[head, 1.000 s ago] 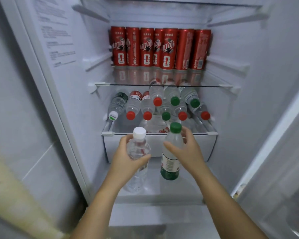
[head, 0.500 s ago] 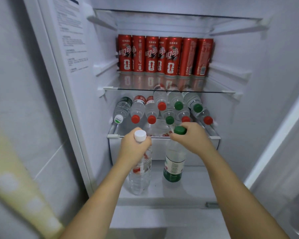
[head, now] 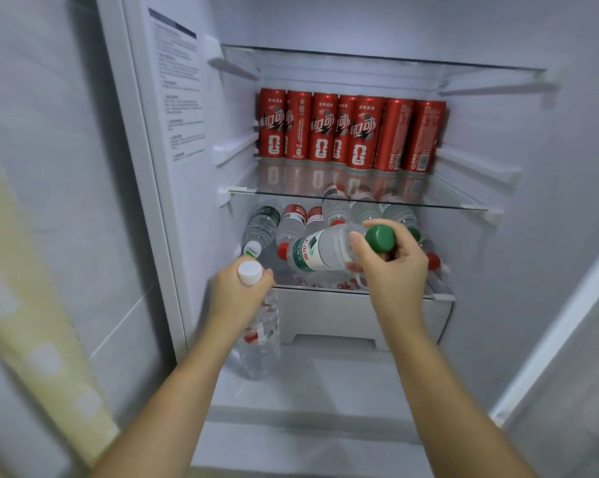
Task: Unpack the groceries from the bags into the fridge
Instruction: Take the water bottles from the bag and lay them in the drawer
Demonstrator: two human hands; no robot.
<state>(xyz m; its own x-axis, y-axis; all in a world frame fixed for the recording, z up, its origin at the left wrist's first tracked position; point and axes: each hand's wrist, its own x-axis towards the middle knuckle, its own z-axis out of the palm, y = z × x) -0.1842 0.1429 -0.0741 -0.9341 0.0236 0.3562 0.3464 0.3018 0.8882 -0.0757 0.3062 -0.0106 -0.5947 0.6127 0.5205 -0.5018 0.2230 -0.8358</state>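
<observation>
Green-capped bottle lies tilted sideways over the stacked bottles in the drawer, its neck gripped by the right hand. The left hand clasps the white-capped bottle, upright on the fridge floor. Cans already line the shelf above; at least these two remain unstowed.

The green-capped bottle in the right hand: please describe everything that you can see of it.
The green-capped bottle is clear plastic with a green screw cap and a green-and-white label around its lower body. It is held nearly level, cap toward the camera, base pointing left over the lying bottles. The right hand grips its neck below the cap. Whether it touches them is unclear.
</observation>
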